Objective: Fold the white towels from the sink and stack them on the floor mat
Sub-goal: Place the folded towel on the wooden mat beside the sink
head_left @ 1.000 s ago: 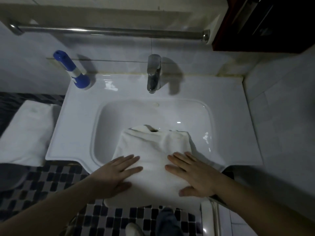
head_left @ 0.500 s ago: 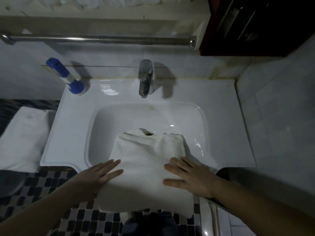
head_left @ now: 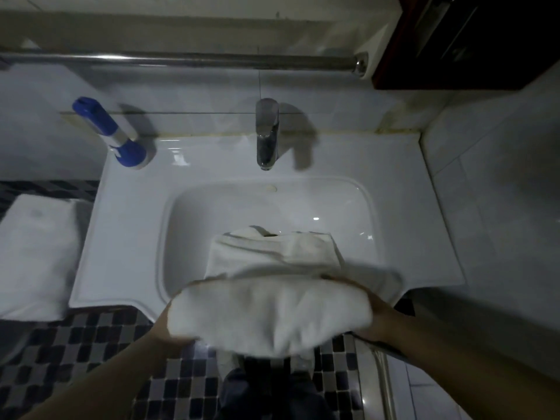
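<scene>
Now your left hand (head_left: 162,327) and right hand (head_left: 377,318) clamp the folded towel's (head_left: 266,313) ends, long axis running across you, apparently just above the sink (head_left: 127,237); the floor stack (head_left: 33,256) lies leftward, nearer your left hand.

no readable text, labels, brands or numbers on anything in view

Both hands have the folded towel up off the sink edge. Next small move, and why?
Probably carry the folded towel left and down to the white stack on the floor. Left hand and right hand grip its two ends, and more towel waits in the sink.
</scene>
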Demonstrator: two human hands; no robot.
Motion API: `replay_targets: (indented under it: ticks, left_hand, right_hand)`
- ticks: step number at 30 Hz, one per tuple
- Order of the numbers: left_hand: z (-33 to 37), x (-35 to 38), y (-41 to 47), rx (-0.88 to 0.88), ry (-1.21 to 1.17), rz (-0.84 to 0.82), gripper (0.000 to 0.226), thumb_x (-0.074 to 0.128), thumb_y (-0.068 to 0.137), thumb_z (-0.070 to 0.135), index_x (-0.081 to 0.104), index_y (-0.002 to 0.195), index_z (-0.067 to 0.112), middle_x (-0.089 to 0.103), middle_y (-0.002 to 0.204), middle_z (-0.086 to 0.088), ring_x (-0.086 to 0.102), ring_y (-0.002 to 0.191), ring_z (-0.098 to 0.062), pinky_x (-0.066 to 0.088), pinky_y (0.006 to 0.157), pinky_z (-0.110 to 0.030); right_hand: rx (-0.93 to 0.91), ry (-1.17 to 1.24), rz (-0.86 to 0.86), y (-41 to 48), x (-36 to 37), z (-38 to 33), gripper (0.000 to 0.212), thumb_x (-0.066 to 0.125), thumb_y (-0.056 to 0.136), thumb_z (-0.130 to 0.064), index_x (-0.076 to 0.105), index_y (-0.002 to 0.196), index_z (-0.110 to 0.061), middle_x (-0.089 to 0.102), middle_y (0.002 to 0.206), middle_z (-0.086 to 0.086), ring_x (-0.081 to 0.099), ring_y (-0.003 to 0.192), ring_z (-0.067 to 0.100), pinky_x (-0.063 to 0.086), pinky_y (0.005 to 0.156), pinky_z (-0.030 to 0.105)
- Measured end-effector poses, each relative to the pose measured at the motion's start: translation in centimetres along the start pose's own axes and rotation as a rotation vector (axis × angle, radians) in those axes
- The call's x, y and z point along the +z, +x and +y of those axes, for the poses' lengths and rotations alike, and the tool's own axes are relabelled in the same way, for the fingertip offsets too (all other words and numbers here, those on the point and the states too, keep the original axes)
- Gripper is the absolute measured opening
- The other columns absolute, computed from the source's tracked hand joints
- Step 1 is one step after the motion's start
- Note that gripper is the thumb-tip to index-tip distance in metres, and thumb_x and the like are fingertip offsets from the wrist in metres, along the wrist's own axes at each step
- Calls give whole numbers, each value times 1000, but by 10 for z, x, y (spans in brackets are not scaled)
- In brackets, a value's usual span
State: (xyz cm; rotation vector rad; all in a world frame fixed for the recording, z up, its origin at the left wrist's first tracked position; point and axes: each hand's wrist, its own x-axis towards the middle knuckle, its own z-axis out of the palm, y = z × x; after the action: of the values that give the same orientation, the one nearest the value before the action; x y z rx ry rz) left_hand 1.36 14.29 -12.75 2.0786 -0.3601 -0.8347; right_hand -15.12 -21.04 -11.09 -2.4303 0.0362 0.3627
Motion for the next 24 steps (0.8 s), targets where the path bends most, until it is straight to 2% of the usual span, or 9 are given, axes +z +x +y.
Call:
replay_targets:
  ticks: [2,4,7,8,12,14,18,21,24]
  left_hand:
    - [11,3,8,-161,55,146,43,69,75,66,72,66,24,77,87,-7,71,94,-28,50,78,-36]
    - [28,8,16,-252,99,207,66,53,82,74,71,69,12,74,74,-9,69,79,-27,51,73,-40]
    - [44,10,37,-366,154,247,70,41,92,71,64,69,8,66,70,-8,66,81,-34,46,70,-39]
    - [46,13,43,-384,186,262,68,39,93,69,63,71,9,66,74,-10,66,84,-36,43,70,-38]
    - [53,21,61,-452,206,240,77,41,87,77,59,118,9,64,114,-15,61,107,-36,40,81,-36]
    - [55,21,66,-432,316,233,77,45,84,77,60,114,8,64,110,-14,61,104,-36,41,80,-36]
    - [40,13,65,-389,348,401,32,50,91,48,56,82,18,64,77,-6,62,77,-34,50,68,-37]
    - [32,9,64,-375,408,402,16,50,96,34,53,88,21,66,81,-7,59,72,-31,48,66,-36]
    - [36,5,72,-318,282,528,15,49,97,25,55,105,16,65,100,-13,59,85,-34,49,75,-40]
  right_hand:
    - [245,141,112,8,4,-4,35,74,83,-47,66,114,-33,65,102,-21,63,113,12,46,86,17]
    - [512,442,242,20,-1,-9,29,68,85,-55,70,98,-30,73,98,-13,68,101,11,51,89,27]
    - [723,627,364,45,-8,-16,29,62,92,-46,71,100,-19,73,95,0,69,96,23,52,86,35]
    - [756,566,411,50,-7,-16,32,61,93,-43,69,109,-16,71,101,1,67,100,26,50,86,34]
    - [833,252,559,66,-5,-22,50,58,97,-33,51,140,-9,58,137,11,56,121,30,34,87,25]
    - [826,215,529,69,-2,-18,47,56,98,-33,52,140,-12,59,136,11,58,119,30,36,86,25]
    - [746,-16,494,70,2,-3,45,47,94,-42,53,135,-22,58,136,10,54,123,33,45,102,45]
    - [796,-65,416,77,2,-2,49,47,96,-36,46,142,-19,52,142,10,50,127,32,42,105,42]
    - [706,-265,422,79,-4,-6,55,37,96,-37,37,149,-22,36,156,7,35,141,31,34,114,46]
